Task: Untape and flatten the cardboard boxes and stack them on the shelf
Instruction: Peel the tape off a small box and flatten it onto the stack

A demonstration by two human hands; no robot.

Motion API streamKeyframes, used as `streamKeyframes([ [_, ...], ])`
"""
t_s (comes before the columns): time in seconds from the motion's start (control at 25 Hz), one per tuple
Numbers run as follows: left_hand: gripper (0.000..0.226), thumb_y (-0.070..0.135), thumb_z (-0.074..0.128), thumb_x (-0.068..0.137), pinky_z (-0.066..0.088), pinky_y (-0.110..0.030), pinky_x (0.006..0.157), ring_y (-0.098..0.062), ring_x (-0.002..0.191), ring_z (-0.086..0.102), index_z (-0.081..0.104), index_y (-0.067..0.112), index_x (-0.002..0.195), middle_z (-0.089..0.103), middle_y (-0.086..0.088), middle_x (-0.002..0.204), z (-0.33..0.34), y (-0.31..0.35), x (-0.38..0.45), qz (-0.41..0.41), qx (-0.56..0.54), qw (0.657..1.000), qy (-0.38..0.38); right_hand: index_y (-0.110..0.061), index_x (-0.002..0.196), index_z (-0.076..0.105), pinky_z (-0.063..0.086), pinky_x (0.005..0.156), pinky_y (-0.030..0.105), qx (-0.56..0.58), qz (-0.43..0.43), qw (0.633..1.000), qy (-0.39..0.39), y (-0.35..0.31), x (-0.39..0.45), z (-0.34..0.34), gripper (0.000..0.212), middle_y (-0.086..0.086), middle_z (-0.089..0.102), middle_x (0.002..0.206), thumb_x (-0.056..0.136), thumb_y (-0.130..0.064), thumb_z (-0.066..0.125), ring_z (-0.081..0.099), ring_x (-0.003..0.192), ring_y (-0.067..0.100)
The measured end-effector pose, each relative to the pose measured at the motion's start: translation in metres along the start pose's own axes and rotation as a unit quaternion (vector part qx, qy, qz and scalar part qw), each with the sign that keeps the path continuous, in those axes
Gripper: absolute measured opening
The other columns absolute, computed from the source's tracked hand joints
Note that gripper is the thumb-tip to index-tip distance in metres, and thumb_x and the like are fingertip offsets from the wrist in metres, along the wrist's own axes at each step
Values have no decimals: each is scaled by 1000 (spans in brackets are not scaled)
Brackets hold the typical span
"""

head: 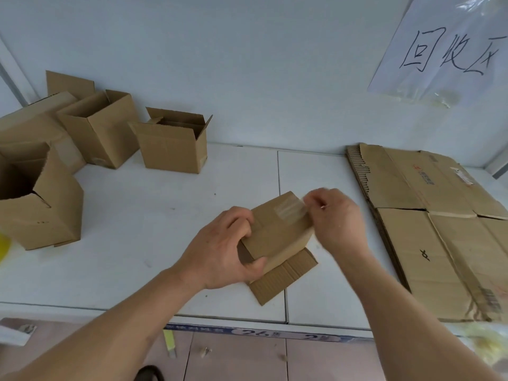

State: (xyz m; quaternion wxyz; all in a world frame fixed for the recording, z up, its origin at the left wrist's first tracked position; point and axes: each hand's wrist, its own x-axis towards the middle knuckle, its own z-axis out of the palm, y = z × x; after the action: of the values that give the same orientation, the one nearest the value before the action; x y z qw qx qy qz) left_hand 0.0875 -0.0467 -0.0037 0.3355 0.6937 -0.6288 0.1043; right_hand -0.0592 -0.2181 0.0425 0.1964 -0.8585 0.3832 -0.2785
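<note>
Two bare forearms reach in from the near edge of the picture, one from the lower left corner and one from the lower right. No sleeve, cuff or glove shows on either arm as far as the view runs; both are uncovered from the frame edge up to the wrists. The left hand (222,251) is bare, with no ring, watch or band on the wrist or on the fingers that show. The right hand (336,215) is bare as well, its wrist uncovered; its fingertips are blurred, so nails and fine detail there cannot be made out. Short, trimmed nails show on the left thumb.
</note>
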Motion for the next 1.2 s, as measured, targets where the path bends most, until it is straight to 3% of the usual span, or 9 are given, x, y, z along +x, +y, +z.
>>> streamKeyframes([
  [0.12,39,45,65,70,54,-35,72,-18,96,56,48,12,83,50,4,107,-3,-3,-5,-4,-24,1000,-9,-30,120,60,47,83,37,9,64,998,-24,2,1,-11,24,-10,65,79,97,-27,54,63,83,18],
  [0.24,27,31,58,77,41,-45,105,-25,123,49,56,11,96,57,-2,108,2,-4,-4,25,-1,1000,-11,-24,103,70,36,89,36,-115,-50,992,2,-10,-23,6,26,-5,65,104,100,-34,47,57,99,22],
  [0.36,33,28,53,77,30,-49,112,-25,122,49,65,12,103,59,-4,109,3,-3,-2,28,19,999,-21,-25,90,75,35,94,36,-130,-68,989,2,-14,-31,13,48,-4,58,124,97,-57,41,51,111,21],
  [0.44,33,28,52,75,29,-49,112,-23,119,50,66,13,102,59,-2,108,2,-1,-2,24,18,999,-20,-25,82,73,38,88,35,-140,-107,984,18,-18,-37,18,46,-5,63,105,91,-61,47,55,96,20],
  [0.56,32,29,52,76,27,-46,114,-19,119,51,67,13,98,61,1,106,3,2,-3,15,16,1000,-16,-21,82,67,34,76,32,-126,-161,977,66,-20,-34,27,9,-7,59,68,88,-27,64,55,67,22],
  [0.76,29,25,51,77,21,-42,117,-15,118,52,69,12,96,63,3,105,3,-1,-5,7,17,1000,-5,-23,113,58,44,60,23,192,189,963,2,-3,-7,-7,18,-12,69,80,95,-24,55,64,76,13],
  [0.96,22,23,47,75,23,-45,116,-18,112,55,63,11,85,61,3,96,5,5,1,6,49,999,-3,-12,95,71,47,69,32,183,214,956,-76,-10,-16,-11,32,3,69,93,98,-30,45,62,85,19],
  [1.08,17,26,46,75,25,-40,115,-20,107,57,56,13,80,60,1,94,8,13,7,-7,65,998,-7,-15,75,71,41,78,34,118,142,981,-58,-12,-19,-9,56,7,56,88,93,-61,44,53,91,23],
  [1.2,17,28,47,77,28,-37,113,-22,102,56,52,12,76,58,-1,92,12,17,9,-9,67,998,1,-18,99,71,42,80,37,-79,-58,993,63,-12,-31,14,30,0,60,90,91,-45,62,55,87,23],
])
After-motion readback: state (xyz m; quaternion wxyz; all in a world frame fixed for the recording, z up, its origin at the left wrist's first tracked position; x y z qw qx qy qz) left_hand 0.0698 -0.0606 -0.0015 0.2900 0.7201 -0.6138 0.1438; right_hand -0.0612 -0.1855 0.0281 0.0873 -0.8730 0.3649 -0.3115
